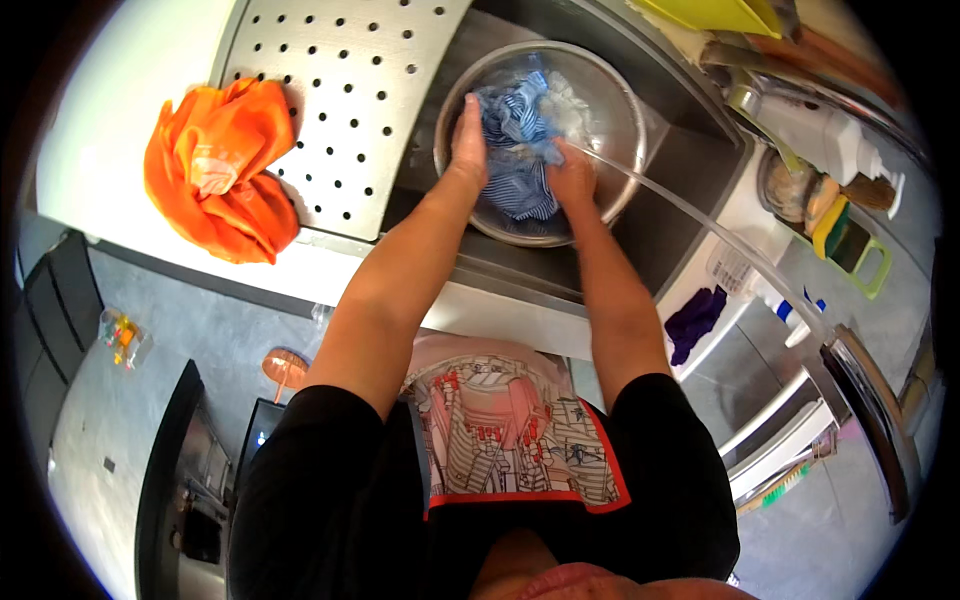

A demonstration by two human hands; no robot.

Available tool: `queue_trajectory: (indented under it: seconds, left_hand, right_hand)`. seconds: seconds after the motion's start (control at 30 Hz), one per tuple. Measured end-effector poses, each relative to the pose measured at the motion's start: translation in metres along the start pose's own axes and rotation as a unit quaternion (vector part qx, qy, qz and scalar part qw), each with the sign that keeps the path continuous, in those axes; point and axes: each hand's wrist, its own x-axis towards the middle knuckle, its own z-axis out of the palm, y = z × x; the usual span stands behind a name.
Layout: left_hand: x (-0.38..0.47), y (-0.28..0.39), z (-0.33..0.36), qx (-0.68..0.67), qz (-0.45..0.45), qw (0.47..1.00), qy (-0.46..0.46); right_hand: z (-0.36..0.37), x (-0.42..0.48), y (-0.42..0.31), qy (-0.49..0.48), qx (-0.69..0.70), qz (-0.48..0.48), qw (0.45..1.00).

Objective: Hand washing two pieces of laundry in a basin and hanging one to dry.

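Observation:
A round metal basin (pixel 634 161) stands in the sink (pixel 645 251), with blue-and-white striped cloth (pixel 523 191) and some pale cloth (pixel 566 105) in it. At the left inside of the basin, my left hand (pixel 470 142) is upright against the striped cloth; whether its fingers grip any is hidden. My right hand (pixel 574 172) closes around a bunch of wet blue cloth at the basin's right side. From the faucet (pixel 870 405) at the right, a stream of water (pixel 675 199) runs into the basin beside my right hand.
Orange cloth (pixel 225 169) lies on the counter, partly over a perforated metal drainboard (pixel 345 97). Right of the sink are a green tray (pixel 874 270) with a yellow sponge (pixel 831 229), a plastic bottle (pixel 731 270) and purple cloth (pixel 694 322). A yellow-green container (pixel 720 15) is at the top right.

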Motion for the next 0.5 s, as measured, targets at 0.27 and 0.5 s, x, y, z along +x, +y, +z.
queue_trajectory:
  seconds: [0.27,0.5]
  left_hand:
    - [0.002,0.012,-0.013,-0.046,-0.152,0.975,-0.153]
    - [0.010,-0.023,-0.026,-0.249,-0.215,0.907,-0.264]
  right_hand:
    - [-0.023,-0.074,-0.126,-0.072,0.166,-0.233,0.956]
    - [0.007,-0.022,-0.126,0.086,0.101,-0.123,0.984]
